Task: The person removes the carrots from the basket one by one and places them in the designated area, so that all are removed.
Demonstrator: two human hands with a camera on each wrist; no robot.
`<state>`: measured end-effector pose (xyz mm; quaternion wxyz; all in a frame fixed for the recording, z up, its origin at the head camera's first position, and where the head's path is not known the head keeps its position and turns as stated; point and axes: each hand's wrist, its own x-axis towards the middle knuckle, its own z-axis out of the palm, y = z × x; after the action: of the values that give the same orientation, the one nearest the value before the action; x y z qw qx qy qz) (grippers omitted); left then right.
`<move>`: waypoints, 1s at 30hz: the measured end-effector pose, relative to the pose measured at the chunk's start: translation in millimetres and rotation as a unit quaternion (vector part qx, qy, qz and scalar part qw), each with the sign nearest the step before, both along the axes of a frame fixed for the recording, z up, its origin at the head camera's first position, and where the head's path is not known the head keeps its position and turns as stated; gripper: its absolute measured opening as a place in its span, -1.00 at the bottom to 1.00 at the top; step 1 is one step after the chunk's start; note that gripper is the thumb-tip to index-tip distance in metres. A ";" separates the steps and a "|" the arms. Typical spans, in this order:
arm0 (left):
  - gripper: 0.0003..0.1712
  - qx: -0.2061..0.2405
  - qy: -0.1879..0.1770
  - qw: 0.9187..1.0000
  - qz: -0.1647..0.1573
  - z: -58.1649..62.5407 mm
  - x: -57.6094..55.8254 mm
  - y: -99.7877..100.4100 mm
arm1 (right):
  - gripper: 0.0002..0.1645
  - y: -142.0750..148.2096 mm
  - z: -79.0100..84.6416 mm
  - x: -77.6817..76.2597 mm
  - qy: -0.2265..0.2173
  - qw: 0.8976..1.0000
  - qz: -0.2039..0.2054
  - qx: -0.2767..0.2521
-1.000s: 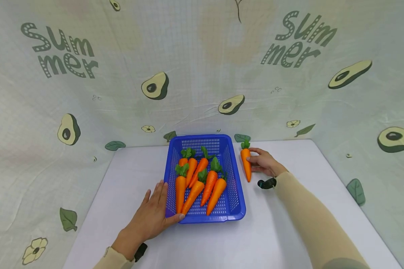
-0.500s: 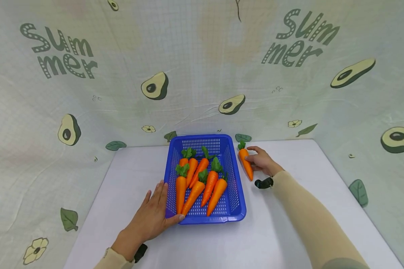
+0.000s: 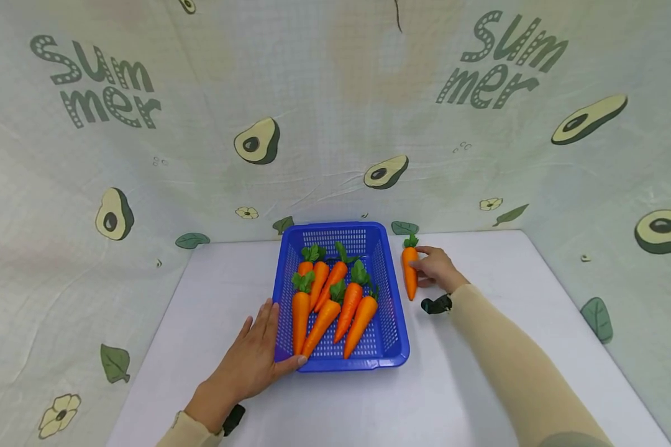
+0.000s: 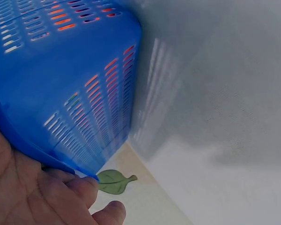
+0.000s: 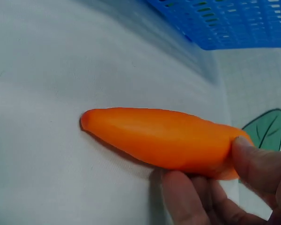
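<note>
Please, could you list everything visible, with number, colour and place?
table: 1, white, lower centre
perforated basket: 1, blue, on the table
carrots: 7 visible, orange and green, in the basket
held carrot: 1, orange and green, right of the basket
patterned cloth: count unclear, pale, behind and beside the table
printed avocados: at least 6, green and cream, on the cloth
printed leaves: at least 6, green, on the cloth
printed flowers: 3, cream, same cloth
SUMMER lettering: 2, grey-green, upper cloth
sleeves: 2, beige, one per side
wrist devices: 2, black, one per side
left hand: 1, against basket's left side
right hand: 1, pinching the held carrot
</note>
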<state>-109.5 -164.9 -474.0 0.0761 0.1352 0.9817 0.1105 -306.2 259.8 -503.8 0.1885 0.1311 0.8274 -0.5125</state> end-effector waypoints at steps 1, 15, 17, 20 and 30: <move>0.47 0.000 0.000 1.000 0.000 0.2 0.0 -0.1 | -0.20 1.0 0.0 0.7 -0.002 1.000 0.001 -0.005; 0.47 0.009 -0.007 1.000 0.001 2.2 -0.2 0.3 | -0.23 4.4 -4.3 3.2 0.021 1.000 -0.016 0.005; 0.47 0.006 -0.006 1.000 0.001 1.6 -0.3 -0.4 | -0.23 4.2 -5.6 2.5 0.020 1.000 -0.019 0.006; 0.48 0.004 -0.003 1.000 0.001 1.1 -0.2 -1.4 | -0.23 4.0 -6.2 2.4 0.024 0.999 -0.019 0.009; 0.43 0.016 0.018 1.000 -0.010 -0.5 -0.3 -1.3 | -0.23 3.7 5.4 11.6 0.115 0.992 -0.018 0.046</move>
<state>-109.8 -166.2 -474.5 0.0570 0.1478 0.9797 0.1228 -294.6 263.6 -498.5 0.0765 0.0949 0.8638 -0.4888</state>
